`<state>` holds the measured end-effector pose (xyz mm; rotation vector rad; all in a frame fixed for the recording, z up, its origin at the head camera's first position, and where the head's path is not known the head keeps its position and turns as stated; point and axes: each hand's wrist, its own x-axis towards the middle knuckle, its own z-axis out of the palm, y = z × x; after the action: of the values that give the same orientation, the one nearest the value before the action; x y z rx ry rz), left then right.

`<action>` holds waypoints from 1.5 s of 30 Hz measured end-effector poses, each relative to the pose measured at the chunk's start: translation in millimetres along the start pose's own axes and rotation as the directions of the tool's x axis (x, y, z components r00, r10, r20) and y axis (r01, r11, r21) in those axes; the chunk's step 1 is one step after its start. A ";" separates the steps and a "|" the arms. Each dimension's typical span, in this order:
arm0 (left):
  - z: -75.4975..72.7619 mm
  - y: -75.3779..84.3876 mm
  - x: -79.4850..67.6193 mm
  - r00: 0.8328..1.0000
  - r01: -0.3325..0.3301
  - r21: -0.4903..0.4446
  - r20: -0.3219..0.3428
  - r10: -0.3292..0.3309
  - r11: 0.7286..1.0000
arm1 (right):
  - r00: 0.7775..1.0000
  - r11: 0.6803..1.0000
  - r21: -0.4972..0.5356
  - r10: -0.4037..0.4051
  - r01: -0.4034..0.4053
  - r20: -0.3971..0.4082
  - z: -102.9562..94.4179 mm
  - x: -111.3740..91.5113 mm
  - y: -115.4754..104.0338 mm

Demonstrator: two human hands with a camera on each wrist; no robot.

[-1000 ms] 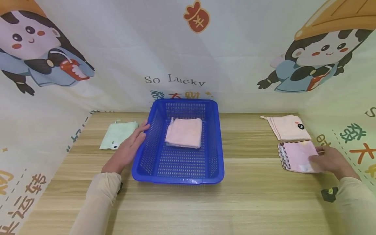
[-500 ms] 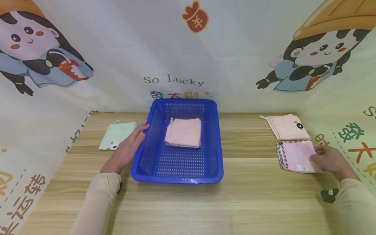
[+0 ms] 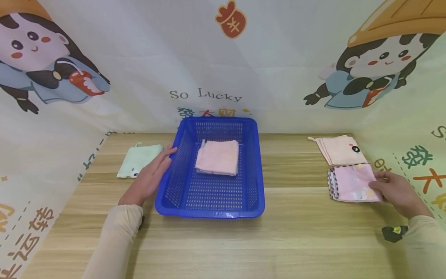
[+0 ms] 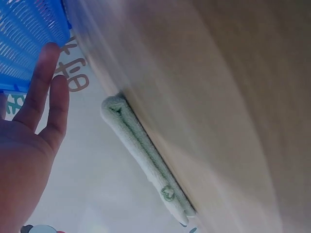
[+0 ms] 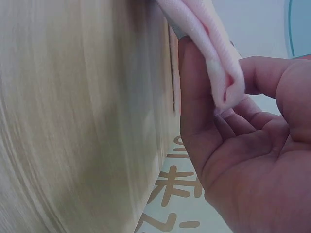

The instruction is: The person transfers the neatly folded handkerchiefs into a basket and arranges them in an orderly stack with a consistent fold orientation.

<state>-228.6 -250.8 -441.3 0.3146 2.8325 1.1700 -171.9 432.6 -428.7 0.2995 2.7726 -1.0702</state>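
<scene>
My left hand [image 3: 149, 181] rests with straight fingers against the left side of a blue perforated plastic basket [image 3: 209, 214]. A folded pink towel [image 3: 218, 157] lies inside, with a bluish edge showing under it. On the right, my right hand [image 3: 400, 193] pinches the right edge of a folded pink towel with a brown checked border [image 3: 353, 182]. In the right wrist view the thumb and fingers grip this towel's folded edge [image 5: 226, 82], which is raised off the table. Its far part is out of that view.
A folded pale pink towel [image 3: 343, 150] with an embroidered eye lies just behind the checked-border towel. The folded mint-green towel [image 3: 143, 157] is left of the basket, partly behind my left hand. Printed cloth walls [image 3: 278, 69] enclose the wooden table [image 3: 278, 240] at the back and sides.
My right hand has raised the checked-border towel's right edge slightly, and the towel has shifted a little toward the back. The left hand and the basket have stayed put.
</scene>
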 end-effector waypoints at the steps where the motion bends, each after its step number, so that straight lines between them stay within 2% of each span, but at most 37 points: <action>1: 0.2 -0.3 -0.2 1.000 -0.005 -0.003 -0.004 0.005 1.000 | 1.000 1.000 0.004 0.000 0.000 -0.004 0.3 -0.4 -0.5; 7: 0.9 -3.6 -1.1 0.999 -0.049 -0.001 -0.017 0.049 0.999 | 1.000 0.999 0.034 -0.015 0.014 0.004 -1.8 -4.1 -3.2; 13: -1.7 -6.4 -1.2 0.992 -0.120 -0.017 -0.052 0.119 0.993 | 0.999 0.998 0.048 -0.035 0.035 0.005 -4.7 -7.4 -7.0; 17: -4.8 -7.0 -0.2 0.985 -0.155 0.008 -0.072 0.155 0.988 | 1.000 0.997 0.072 -0.026 0.025 0.010 -6.3 -9.0 -8.8; 20: -7.6 -5.6 0.6 0.982 -0.174 0.039 -0.068 0.176 0.984 | 1.000 0.992 0.126 -0.026 0.025 0.006 -6.6 -10.0 -10.1; 25: -13.2 -3.9 2.8 0.982 -0.181 0.076 -0.048 0.185 0.980 | 0.999 0.976 0.213 -0.040 0.036 0.015 -8.0 -11.6 -13.4; 33: -17.7 -3.3 5.5 0.985 -0.168 0.088 -0.034 0.172 0.982 | 0.999 0.955 0.296 -0.042 0.031 0.031 -12.4 -13.1 -20.0; 39: -20.8 1.0 6.5 0.988 -0.152 0.114 -0.018 0.155 0.982 | 0.995 0.881 0.473 -0.074 0.033 0.067 -13.8 -13.9 -26.4; 41: -21.4 1.9 6.7 0.988 -0.151 0.122 -0.012 0.153 0.981 | 0.994 0.870 0.491 -0.082 0.037 0.071 -14.3 -14.2 -29.6; 45: -21.8 2.7 6.9 0.989 -0.146 0.118 -0.004 0.148 0.982 | 0.994 0.894 0.446 -0.092 0.054 0.065 -15.1 -13.1 -37.8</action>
<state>-237.8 -262.5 -423.8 0.5338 2.9396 1.0325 -169.4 413.7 -390.4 0.1940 2.4518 -1.6918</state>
